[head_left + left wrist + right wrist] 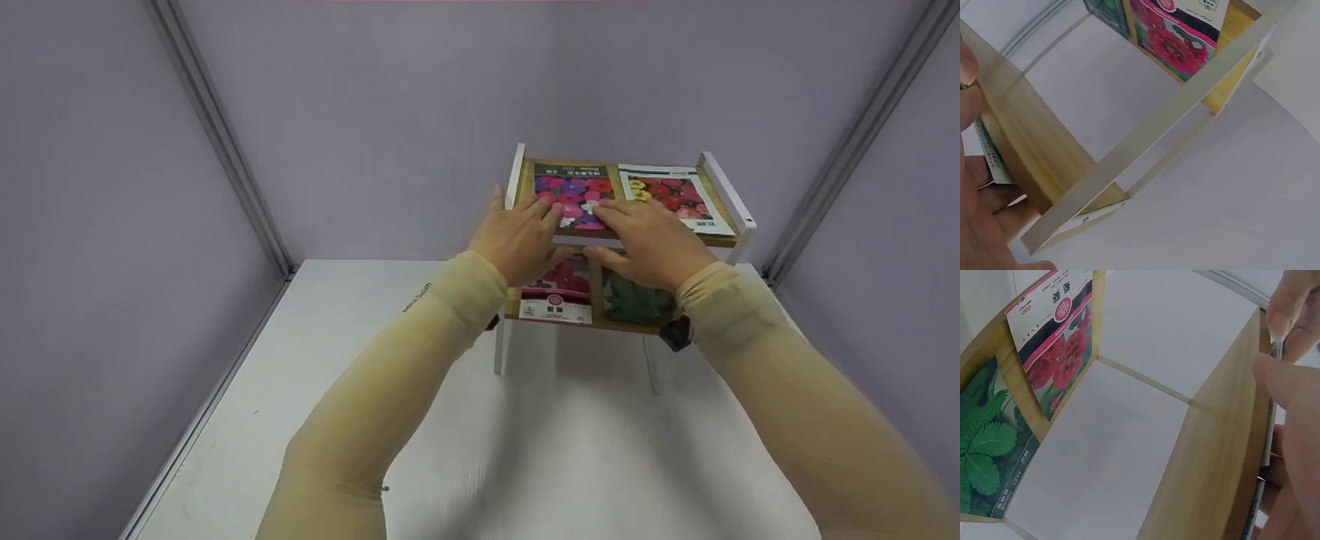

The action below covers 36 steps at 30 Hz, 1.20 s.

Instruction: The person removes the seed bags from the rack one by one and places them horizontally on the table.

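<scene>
A small two-tier shelf with a white frame point(726, 191) and wooden boards holds flower seed packets. My left hand point(517, 240) rests its straight fingers on the upper-left packet point(551, 181), printed with pink and purple flowers. My right hand point(652, 240) reaches in from the right, fingers extended over the same packet and the lower-left part of the red-and-yellow flower packet point(679, 199). Both thumbs point inward below the upper board's front edge. In the right wrist view, the upper wooden board point(1202, 455) runs beside my right hand point(1300, 416).
On the lower tier lie a pink-flower packet point(555, 307) and a green-leaf packet point(988, 444). Slim white legs carry the rack on a white table point(360, 450). Pale panels with grey metal posts point(217, 127) close in the back and sides.
</scene>
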Available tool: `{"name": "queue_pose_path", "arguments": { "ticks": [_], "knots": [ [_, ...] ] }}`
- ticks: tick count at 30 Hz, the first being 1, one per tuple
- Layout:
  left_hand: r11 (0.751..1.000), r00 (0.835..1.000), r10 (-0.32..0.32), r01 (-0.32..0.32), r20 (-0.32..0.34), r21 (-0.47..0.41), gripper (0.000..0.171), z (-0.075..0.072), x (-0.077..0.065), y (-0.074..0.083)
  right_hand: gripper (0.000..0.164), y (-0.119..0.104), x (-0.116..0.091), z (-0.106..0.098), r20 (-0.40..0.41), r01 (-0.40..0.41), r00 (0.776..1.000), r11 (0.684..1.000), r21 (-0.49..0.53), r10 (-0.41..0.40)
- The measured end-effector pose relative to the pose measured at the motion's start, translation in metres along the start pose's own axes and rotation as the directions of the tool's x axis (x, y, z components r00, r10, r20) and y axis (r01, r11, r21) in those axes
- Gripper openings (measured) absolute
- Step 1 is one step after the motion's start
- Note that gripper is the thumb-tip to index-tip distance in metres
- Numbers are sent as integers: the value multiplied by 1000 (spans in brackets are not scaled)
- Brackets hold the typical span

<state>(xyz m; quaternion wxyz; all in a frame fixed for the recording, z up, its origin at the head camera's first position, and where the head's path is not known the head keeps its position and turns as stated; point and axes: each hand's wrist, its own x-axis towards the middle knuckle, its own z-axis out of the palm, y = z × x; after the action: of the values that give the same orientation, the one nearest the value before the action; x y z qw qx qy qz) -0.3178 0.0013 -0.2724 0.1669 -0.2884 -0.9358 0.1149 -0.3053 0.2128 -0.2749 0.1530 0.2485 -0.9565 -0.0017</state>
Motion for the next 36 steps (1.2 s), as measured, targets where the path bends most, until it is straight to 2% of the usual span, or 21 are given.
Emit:
{"name": "queue_pose_path", "arguments": {
  "ticks": [4,7,15,23,27,31,36],
  "knots": [
    [1000,1000,-12,11,26,14,67,4,2,-2,59,-1,6,0,-16,10,1000,1000,20,-10],
    [1000,1000,-18,18,11,18,60,5,3,-5,51,-2,11,1,-42,13,999,999,48,-11],
    [1000,994,-4,2,-111,-15,44,11,3,-13,47,-6,15,2,-63,11,998,998,67,-7],
    [1000,995,-3,5,-95,19,42,9,9,-6,45,-6,11,1,-103,13,995,999,41,-9],
    [998,988,24,-15,-151,59,37,11,14,2,44,-1,7,1,-114,-17,993,1000,23,19],
    [998,982,34,-22,-185,66,35,17,12,7,45,-1,4,5,-129,-19,991,999,30,22],
    [997,988,25,-14,-155,71,38,16,8,5,44,-5,5,7,-167,12,986,1000,6,-11]
  ]
}}
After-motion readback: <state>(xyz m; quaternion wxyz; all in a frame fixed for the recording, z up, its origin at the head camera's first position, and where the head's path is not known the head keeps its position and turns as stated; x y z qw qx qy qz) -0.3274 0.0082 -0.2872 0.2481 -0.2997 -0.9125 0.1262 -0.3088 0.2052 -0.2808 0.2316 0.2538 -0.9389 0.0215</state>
